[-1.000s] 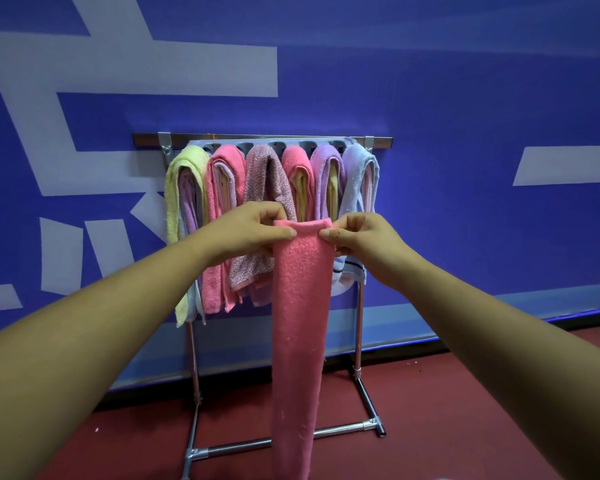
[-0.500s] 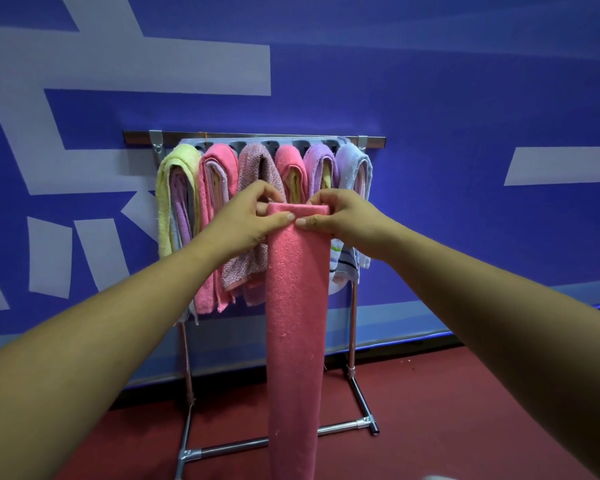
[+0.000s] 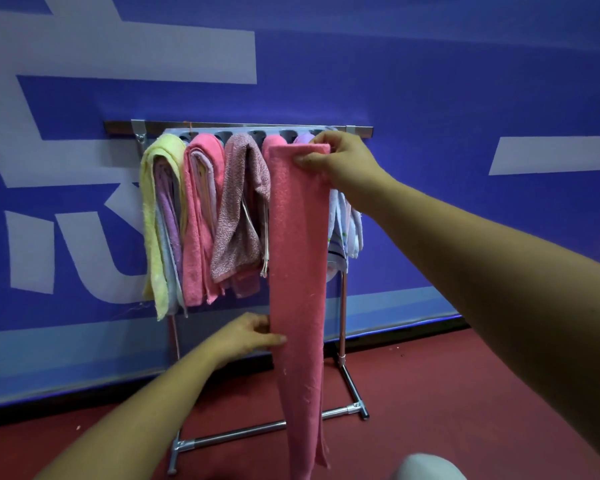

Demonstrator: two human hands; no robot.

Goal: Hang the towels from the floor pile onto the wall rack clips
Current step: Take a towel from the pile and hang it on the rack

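Note:
A long folded pink towel (image 3: 300, 258) hangs straight down in front of the metal rack (image 3: 239, 128). My right hand (image 3: 340, 159) pinches its top edge high up, level with the rack's clip bar. My left hand (image 3: 245, 332) grips the towel's left edge about halfway down. Several towels hang from the clips: a yellow one (image 3: 160, 216), a pink one (image 3: 198, 220) and a mottled mauve one (image 3: 241, 216). The held towel hides those further right except for a white one's lower end (image 3: 345, 233).
The rack stands on chrome legs (image 3: 352, 386) on a red floor (image 3: 447, 403), against a blue wall with white shapes (image 3: 465, 81). A pale rounded object (image 3: 426, 467) shows at the bottom edge. The floor pile is out of view.
My right hand has lifted the towel's top edge up to the clip bar. My left hand let go of the top and dropped down to grip the towel's middle.

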